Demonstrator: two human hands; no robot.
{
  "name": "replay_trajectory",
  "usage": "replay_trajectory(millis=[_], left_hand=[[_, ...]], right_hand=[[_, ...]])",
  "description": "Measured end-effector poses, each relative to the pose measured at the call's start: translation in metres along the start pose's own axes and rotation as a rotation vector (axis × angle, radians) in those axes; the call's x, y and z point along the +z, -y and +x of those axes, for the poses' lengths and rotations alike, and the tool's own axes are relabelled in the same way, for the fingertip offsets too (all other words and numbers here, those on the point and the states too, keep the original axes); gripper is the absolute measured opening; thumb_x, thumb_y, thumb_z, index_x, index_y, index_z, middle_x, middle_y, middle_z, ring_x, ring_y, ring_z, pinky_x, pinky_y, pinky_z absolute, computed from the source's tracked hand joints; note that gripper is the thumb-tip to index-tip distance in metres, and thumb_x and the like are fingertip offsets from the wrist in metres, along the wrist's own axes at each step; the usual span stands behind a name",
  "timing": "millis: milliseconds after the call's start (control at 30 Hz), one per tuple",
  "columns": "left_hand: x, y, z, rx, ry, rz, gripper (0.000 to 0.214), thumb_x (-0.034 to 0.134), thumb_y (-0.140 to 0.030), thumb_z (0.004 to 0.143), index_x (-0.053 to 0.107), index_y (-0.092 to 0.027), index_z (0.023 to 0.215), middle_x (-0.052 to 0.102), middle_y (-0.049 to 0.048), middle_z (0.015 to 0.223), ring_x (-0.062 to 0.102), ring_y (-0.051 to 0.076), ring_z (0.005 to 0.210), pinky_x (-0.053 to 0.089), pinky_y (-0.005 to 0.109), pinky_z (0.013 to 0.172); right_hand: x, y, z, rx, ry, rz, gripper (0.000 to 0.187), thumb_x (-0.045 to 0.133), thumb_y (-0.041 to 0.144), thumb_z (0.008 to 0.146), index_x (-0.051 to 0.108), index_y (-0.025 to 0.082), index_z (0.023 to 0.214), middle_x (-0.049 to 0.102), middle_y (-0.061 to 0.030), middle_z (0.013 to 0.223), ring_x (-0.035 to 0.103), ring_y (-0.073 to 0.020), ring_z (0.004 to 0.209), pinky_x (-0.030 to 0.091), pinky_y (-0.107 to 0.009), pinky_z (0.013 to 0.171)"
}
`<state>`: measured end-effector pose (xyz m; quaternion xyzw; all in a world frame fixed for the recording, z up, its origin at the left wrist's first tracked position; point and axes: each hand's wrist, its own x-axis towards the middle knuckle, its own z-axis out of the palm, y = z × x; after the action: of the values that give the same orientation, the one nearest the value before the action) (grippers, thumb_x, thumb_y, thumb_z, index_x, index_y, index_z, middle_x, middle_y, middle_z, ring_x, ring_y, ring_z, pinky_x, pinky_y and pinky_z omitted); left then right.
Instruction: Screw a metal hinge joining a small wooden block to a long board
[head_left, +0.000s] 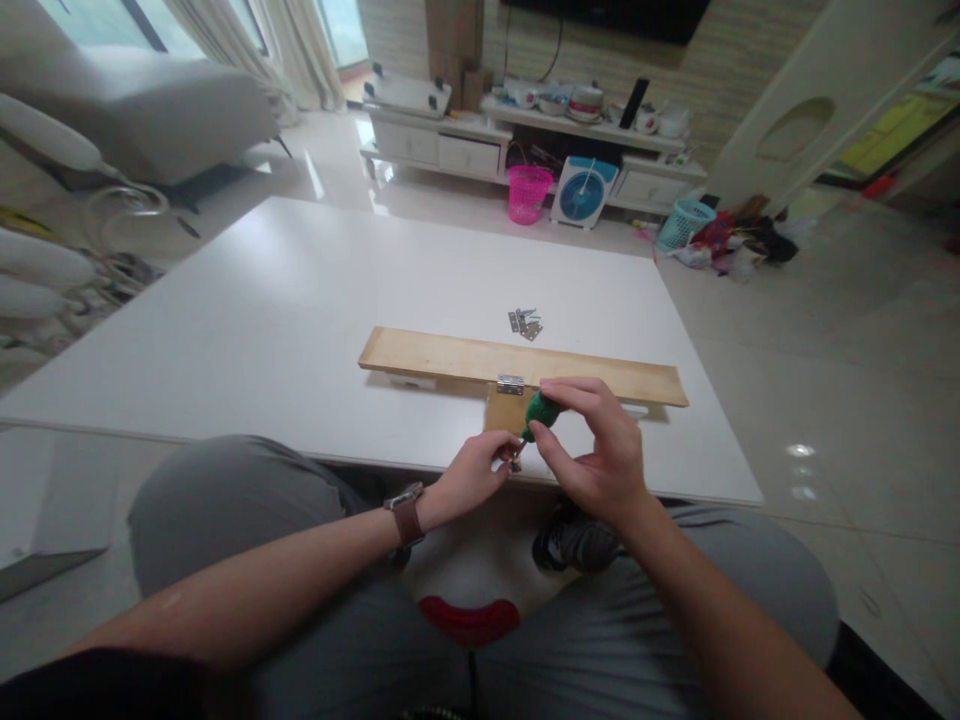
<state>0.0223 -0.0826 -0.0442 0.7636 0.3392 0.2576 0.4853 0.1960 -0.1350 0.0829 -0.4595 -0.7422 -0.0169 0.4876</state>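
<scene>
My right hand (592, 450) holds a screwdriver (541, 412) by its green handle, between the thumb and fingers. The shaft slants down and left to my left hand (480, 467), whose fingers pinch around a small brass-coloured metal piece (515, 465) at the table's front edge. The piece is too small to make out fully. Beneath the screwdriver lies a short wooden board (504, 412), partly covered by my hands. A silver hinge (511, 384) joins its far end to a long wooden board (450, 354) lying crosswise.
Several loose hinges and screws (526, 323) lie beyond the long board on the white table (247, 310). Past the table stand a pink basket (529, 195), a blue and white fan (584, 192) and a low cabinet (469, 153). White chairs (45, 265) are at the left.
</scene>
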Motion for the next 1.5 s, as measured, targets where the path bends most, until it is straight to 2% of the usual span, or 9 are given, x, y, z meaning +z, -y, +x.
replay_trajectory(millis=[567, 1100, 1500], left_hand=[[0.004, 0.01, 0.0, 0.019, -0.037, -0.017, 0.029, 0.063, -0.001, 0.081, 0.071, -0.019, 0.102, 0.073, 0.0014, 0.092, 0.062, 0.016, 0.08, 0.05, 0.028, 0.078], [0.004, 0.01, 0.0, 0.009, -0.042, 0.005, 0.028, 0.066, -0.002, 0.082, 0.072, -0.019, 0.103, 0.073, 0.002, 0.092, 0.063, 0.017, 0.081, 0.051, 0.029, 0.077], [-0.001, 0.0, 0.0, 0.004, -0.003, -0.045, 0.003, 0.074, -0.015, 0.09, 0.072, -0.018, 0.09, 0.072, 0.0025, 0.09, 0.063, 0.016, 0.081, 0.049, 0.029, 0.078]], right_hand=[[-0.002, 0.001, -0.001, -0.031, -0.05, -0.025, 0.05, 0.077, 0.01, 0.094, 0.067, 0.031, 0.138, 0.079, -0.006, 0.118, 0.08, -0.0233, 0.107, 0.07, -0.039, 0.09], [-0.002, -0.001, -0.002, -0.031, -0.037, -0.031, 0.044, 0.077, 0.013, 0.095, 0.068, 0.029, 0.135, 0.079, -0.0068, 0.117, 0.08, -0.0227, 0.106, 0.07, -0.038, 0.088], [-0.001, -0.001, -0.002, -0.038, -0.041, -0.025, 0.041, 0.077, 0.013, 0.096, 0.068, 0.028, 0.133, 0.079, -0.0076, 0.116, 0.079, -0.0221, 0.105, 0.07, -0.037, 0.088]])
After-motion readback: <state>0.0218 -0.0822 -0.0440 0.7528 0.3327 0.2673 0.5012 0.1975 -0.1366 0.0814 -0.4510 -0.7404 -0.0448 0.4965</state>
